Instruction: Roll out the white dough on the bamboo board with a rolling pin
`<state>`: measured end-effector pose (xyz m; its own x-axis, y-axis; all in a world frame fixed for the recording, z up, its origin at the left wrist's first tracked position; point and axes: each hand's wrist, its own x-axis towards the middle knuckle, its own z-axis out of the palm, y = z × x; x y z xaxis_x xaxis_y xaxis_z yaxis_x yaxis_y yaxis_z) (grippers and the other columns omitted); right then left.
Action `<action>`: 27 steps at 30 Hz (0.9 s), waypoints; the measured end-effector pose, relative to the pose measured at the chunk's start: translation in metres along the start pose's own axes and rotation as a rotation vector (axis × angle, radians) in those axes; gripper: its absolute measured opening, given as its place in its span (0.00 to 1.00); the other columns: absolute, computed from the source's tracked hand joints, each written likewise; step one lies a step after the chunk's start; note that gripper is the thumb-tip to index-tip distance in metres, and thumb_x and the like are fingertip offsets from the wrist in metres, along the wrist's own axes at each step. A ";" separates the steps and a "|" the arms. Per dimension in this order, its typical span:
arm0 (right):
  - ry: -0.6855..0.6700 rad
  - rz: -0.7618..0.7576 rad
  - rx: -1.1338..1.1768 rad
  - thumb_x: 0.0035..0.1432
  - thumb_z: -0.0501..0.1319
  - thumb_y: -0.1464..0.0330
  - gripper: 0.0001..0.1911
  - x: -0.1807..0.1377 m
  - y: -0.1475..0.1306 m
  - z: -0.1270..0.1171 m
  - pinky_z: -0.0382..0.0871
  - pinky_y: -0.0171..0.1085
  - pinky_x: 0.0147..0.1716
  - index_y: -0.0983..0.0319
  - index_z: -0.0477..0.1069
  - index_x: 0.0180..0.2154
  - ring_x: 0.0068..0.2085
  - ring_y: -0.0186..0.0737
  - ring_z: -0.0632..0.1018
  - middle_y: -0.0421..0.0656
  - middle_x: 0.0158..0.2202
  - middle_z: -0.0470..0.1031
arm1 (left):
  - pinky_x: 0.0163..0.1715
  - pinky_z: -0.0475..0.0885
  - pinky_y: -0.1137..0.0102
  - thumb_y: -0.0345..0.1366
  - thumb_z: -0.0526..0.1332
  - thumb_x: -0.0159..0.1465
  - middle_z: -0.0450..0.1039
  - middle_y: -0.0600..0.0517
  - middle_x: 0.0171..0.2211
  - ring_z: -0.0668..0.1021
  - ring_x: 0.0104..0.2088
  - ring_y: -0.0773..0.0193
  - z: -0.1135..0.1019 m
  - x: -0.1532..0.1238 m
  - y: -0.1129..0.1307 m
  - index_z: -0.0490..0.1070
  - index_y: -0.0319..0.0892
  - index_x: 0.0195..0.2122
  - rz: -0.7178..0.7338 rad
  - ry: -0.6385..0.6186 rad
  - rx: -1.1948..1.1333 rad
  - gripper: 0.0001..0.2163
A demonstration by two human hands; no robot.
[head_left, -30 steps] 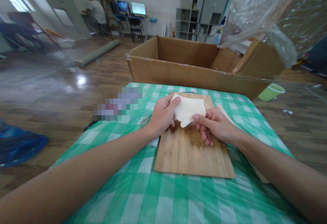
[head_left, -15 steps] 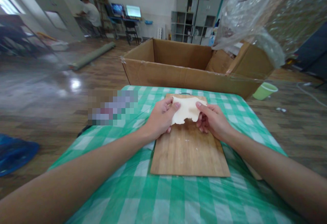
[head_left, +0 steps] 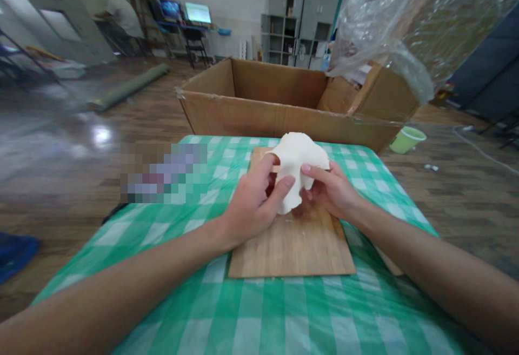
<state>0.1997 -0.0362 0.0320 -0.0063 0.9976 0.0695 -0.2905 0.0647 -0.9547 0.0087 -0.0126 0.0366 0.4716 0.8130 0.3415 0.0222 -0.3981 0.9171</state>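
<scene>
A thin, pale sheet of dough [head_left: 298, 152] with a ragged edge is held up above a wooden cutting board [head_left: 292, 252]. My left hand [head_left: 259, 193] grips its left side, thumb in front and fingers curled behind. On the other side, my right hand [head_left: 330, 185] pinches the sheet between thumb and fingers. The lower part of the dough hangs down between both hands, and its top edge rises past the far end of the board. Small white bits lie on the board's surface.
A green checked cloth [head_left: 275, 317] covers the table. Left on it is a pixelated item [head_left: 162, 171]. Beyond stands a large open cardboard box [head_left: 279, 114] with plastic wrap [head_left: 377, 41]. A green bin [head_left: 407, 140] is on the floor; a person [head_left: 121, 17] sits far left.
The dough sheet has been raised and turned, and more of it now shows, with its top edge higher and a flap hanging lower. My left hand's grip has opened wider; the view shifted right.
</scene>
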 end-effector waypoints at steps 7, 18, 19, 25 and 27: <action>0.148 0.021 0.071 0.50 0.75 0.61 0.16 0.007 0.001 -0.004 0.70 0.31 0.17 0.61 0.76 0.36 0.21 0.34 0.75 0.39 0.26 0.79 | 0.20 0.70 0.73 0.43 0.54 0.73 0.72 0.54 0.22 0.75 0.20 0.67 -0.008 0.003 -0.011 0.69 0.41 0.32 0.024 0.002 -0.023 0.14; -0.080 0.114 0.124 0.55 0.73 0.60 0.14 -0.006 -0.015 0.013 0.73 0.31 0.16 0.64 0.78 0.32 0.20 0.34 0.75 0.40 0.22 0.76 | 0.58 0.72 0.58 0.34 0.65 0.66 0.73 0.42 0.60 0.76 0.59 0.51 -0.016 0.011 -0.017 0.69 0.43 0.63 0.571 -0.043 0.414 0.23; -0.118 0.118 0.106 0.56 0.73 0.58 0.15 -0.007 -0.015 0.013 0.73 0.32 0.16 0.64 0.78 0.32 0.21 0.36 0.76 0.42 0.23 0.78 | 0.54 0.74 0.62 0.35 0.63 0.68 0.77 0.44 0.56 0.79 0.55 0.54 -0.015 0.011 -0.017 0.72 0.44 0.60 0.505 -0.025 0.355 0.19; 0.061 -0.101 -0.040 0.62 0.67 0.53 0.18 0.001 -0.007 -0.002 0.66 0.32 0.16 0.62 0.79 0.35 0.19 0.32 0.72 0.44 0.27 0.81 | 0.26 0.73 0.72 0.54 0.58 0.71 0.81 0.48 0.31 0.81 0.31 0.59 -0.008 0.015 -0.012 0.79 0.36 0.41 -0.132 0.230 -0.059 0.23; 0.203 -0.176 -0.084 0.59 0.71 0.57 0.14 0.008 -0.001 -0.008 0.63 0.29 0.17 0.60 0.77 0.33 0.20 0.29 0.69 0.37 0.24 0.76 | 0.28 0.74 0.71 0.55 0.62 0.68 0.82 0.47 0.32 0.82 0.33 0.58 -0.005 0.016 -0.013 0.79 0.36 0.43 -0.209 0.216 -0.188 0.22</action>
<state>0.2075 -0.0283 0.0313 0.2314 0.9551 0.1852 -0.1894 0.2310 -0.9543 0.0117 0.0073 0.0315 0.2765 0.9476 0.1597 -0.0732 -0.1450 0.9867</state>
